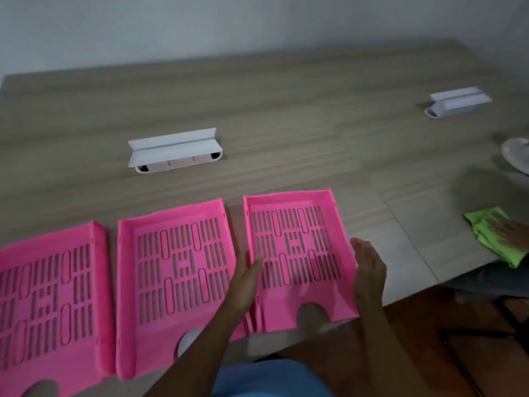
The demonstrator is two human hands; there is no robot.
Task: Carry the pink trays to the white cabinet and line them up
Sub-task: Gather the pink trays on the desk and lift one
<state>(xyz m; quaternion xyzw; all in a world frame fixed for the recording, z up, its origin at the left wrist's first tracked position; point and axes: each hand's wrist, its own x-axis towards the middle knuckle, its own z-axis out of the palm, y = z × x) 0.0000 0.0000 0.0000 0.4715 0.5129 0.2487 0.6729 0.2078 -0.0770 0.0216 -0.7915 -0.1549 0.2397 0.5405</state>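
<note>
Three slotted pink trays lie side by side on a wood-grain table (pixel 286 116): the left tray (pixel 51 296), the middle tray (pixel 177 276) and the right tray (pixel 297 253). My left hand (pixel 244 282) lies flat against the right tray's left wall, fingers straight, in the gap next to the middle tray. My right hand (pixel 367 270) rests flat against that tray's right wall. Both palms press its sides; the tray sits on the table. No white cabinet is in view.
Two white cable boxes with raised lids sit in the tabletop, one at the centre (pixel 174 151) and one far right (pixel 458 104). Another person's hand (pixel 509 233) rests on a green cloth (pixel 486 233) at the right edge. A dark chair frame (pixel 486 339) stands lower right.
</note>
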